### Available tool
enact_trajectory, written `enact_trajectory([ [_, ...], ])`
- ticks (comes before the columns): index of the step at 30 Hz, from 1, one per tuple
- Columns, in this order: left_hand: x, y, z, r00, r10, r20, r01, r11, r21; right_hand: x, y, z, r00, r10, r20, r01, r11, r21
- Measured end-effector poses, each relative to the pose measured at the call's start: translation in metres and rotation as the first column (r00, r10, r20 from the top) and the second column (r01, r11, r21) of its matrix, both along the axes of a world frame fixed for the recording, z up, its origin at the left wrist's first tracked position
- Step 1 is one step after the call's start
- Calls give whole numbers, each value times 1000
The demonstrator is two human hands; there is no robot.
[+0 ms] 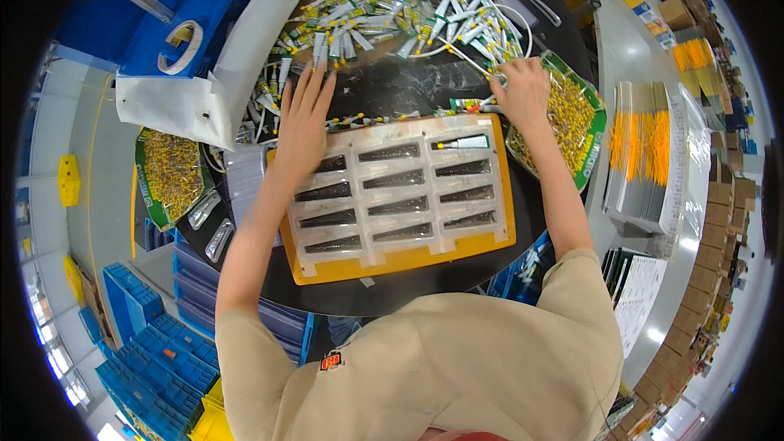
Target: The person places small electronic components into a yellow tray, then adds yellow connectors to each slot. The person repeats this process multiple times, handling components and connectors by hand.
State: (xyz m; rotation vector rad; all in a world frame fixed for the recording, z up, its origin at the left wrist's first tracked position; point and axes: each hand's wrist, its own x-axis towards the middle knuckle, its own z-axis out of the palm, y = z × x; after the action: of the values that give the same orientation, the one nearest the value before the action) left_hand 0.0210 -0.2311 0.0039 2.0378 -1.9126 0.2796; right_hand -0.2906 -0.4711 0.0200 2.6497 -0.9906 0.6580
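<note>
A clear plastic tray (359,204) with rows of tapered pockets lies on a yellow board (408,260) in front of me. One small white tube (467,143) with a yellow cap rests in its far right pocket; the other pockets hold no tube. My left hand (304,118) reaches past the tray's far left corner, fingers outstretched, fingertips at the loose tubes (351,16) heaped on the black table. At the heap's right end my right hand (524,91) has its fingers curled together. What lies between its fingertips is too small to make out.
Green-edged boxes of small yellow caps stand at the right (567,110) and left (171,167). A white cable (469,57) runs through the tubes. A roll of tape (181,47) sits at far left; cards with orange strips (641,143) are stacked at right.
</note>
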Motion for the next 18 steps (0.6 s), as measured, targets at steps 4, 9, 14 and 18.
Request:
enact_trajectory([
  [4, 68, -112, -19, 998, 63, -26, -62, 998, 13, 48, -37, -12, 958, -170, -231, 202, 972, 119],
  [9, 80, -169, -36, 975, 140, -174, -123, 987, 102, 75, 21, -6, 828, 405, 387, -513, 826, 233],
  [14, 55, -126, -44, 991, 27, -132, -31, 999, -25, 49, 118, 0, 724, 682, 106, -690, 717, 101],
  [18, 42, -73, -34, 989, -24, -146, 28, 999, 25, 56, 112, -5, 614, 783, 99, -786, 595, 168],
])
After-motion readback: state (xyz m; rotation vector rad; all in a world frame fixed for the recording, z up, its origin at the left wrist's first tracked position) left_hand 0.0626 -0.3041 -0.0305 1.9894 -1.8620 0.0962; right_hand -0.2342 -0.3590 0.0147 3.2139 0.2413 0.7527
